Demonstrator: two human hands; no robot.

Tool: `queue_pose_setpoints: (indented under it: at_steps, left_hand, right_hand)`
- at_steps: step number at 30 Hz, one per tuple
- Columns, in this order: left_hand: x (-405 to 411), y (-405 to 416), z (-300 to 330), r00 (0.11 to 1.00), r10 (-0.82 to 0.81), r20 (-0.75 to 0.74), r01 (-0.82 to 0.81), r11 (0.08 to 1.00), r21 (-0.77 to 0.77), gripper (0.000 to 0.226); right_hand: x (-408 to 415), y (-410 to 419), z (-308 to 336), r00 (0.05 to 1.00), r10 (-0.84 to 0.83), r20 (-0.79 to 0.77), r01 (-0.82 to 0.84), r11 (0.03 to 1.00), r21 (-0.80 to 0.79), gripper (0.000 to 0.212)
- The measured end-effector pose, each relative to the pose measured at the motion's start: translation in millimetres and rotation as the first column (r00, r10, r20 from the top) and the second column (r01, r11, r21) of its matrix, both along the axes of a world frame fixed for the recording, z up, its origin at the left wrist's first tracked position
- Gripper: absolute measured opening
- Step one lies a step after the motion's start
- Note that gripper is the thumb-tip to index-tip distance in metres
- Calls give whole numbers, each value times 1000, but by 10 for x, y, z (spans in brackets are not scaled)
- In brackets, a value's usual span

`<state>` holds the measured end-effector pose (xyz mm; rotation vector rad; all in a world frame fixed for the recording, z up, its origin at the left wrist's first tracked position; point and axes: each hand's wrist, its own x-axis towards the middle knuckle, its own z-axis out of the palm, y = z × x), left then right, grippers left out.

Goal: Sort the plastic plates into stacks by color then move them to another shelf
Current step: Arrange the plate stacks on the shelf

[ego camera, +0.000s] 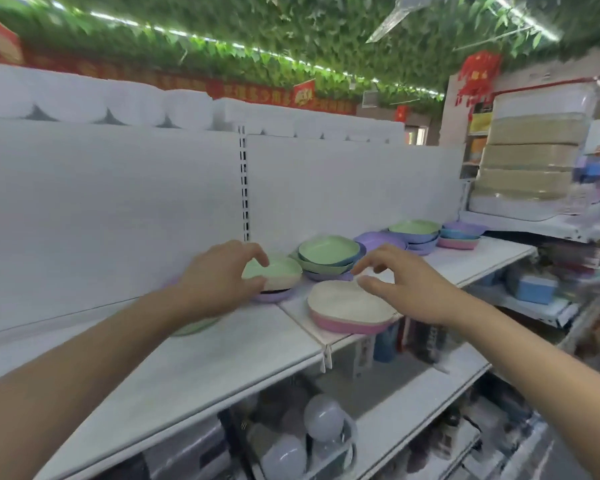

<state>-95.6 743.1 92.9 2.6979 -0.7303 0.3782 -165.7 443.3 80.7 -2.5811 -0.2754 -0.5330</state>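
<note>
Bright overhead strip light [201,39], motion blur, wide-angle edge distortion.

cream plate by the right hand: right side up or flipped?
Right side up. The cream plate shows its concave face, resting on a pink plate at the shelf edge.

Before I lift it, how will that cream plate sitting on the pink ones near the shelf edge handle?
The cream plastic plate looks thin and shallow, so probably light and stiff. It rests loosely on pink plastic plates beside the white shelf edge, so a push may slide it off. Its smooth surface could be slippery.
</note>
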Motion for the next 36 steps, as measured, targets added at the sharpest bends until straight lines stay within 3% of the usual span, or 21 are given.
queue_pose_setpoints:
  at_steps: [6, 8, 11, 14, 16, 18, 21, 25, 30, 33, 36]
  left_hand:
    - [358, -468, -143, 978, 207, 6, -207, 978, 3, 32]
    - [487, -654, -219, 955, 297, 9, -297, 952, 72, 34]
    - [588, -887, -312, 925, 379, 19, -374, 902, 214, 33]
    - [683, -1030, -412, 898, 440, 13, -422, 852, 309, 31]
    - [754, -1075, -464, 879, 476, 1, -457, 843, 282, 34]
    - [783, -1127, -450, 876, 482, -15, -465, 851, 244, 31]
    - [756, -1225, -421, 871, 490, 46, -482, 833, 272, 30]
    - [667, -1324, -363, 841, 534, 83, -540, 821, 187, 21]
    - [529, -1279, -143, 838, 545, 39, -544, 839, -32, 13]
    - [415, -1183, -25, 803, 581, 130, -589, 808, 27, 13]
    - [280, -1115, 40, 791, 609, 61, -611, 792, 10, 12]
  right_hand:
    - [973, -524, -67, 985, 172, -10, -173, 982, -73, 14]
    - [1245, -654, -65, 976, 215, -31, -217, 970, -111, 17]
    - [1642, -761, -69, 975, 219, -45, -222, 928, -299, 26]
    - [1947, -760, -90, 967, 195, -163, -253, 803, -540, 37]
    - [2056, -747, -144, 954, 190, -233, -298, 687, -662, 31]
    - [2133, -755, -185, 953, 227, -201, -301, 630, -715, 26]
    - [2221, -744, -204, 950, 296, -101, -276, 643, -714, 22]
    - [2216, -721, -135, 918, 395, -33, -311, 668, -676, 20]
    - [2220, -815, -54, 877, 480, -3, -399, 726, -561, 11]
    - [2239, -868, -54, 872, 489, 16, -408, 745, -528, 4]
    - [2263, -905, -61, 871, 492, 3, -427, 759, -491, 13]
